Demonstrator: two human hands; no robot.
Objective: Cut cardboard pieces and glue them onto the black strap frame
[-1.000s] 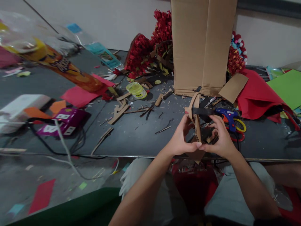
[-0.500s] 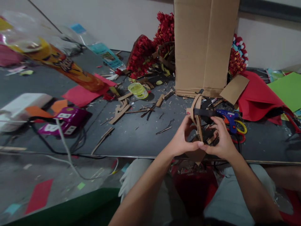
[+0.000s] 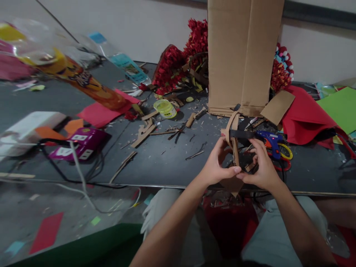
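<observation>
A small cardboard construction (image 3: pixel 235 148) with a curved strip around its top stands up between my hands near the table's front edge. My left hand (image 3: pixel 218 165) grips it from the left, thumb at its lower end. On its other side my right hand (image 3: pixel 261 167) is curled, with the thumb at the base and the raised fingers at a dark strip (image 3: pixel 241 134) that runs across the top. Just beyond my right hand lie a blue glue gun (image 3: pixel 274 142) and scissors with yellow and red handles (image 3: pixel 286 151).
Behind my hands stands a tall cardboard box (image 3: pixel 241 55). Red paper (image 3: pixel 303 115) lies at the right. Cardboard scraps (image 3: pixel 144 133), a yellow tub (image 3: pixel 165 108), a purple power box (image 3: pixel 80 142) with cables and an orange snack bottle (image 3: pixel 91 85) are on the left.
The view has shifted slightly, so the objects at the left appear a little further right and lower. My hands keep nearly the same hold on the cardboard.
</observation>
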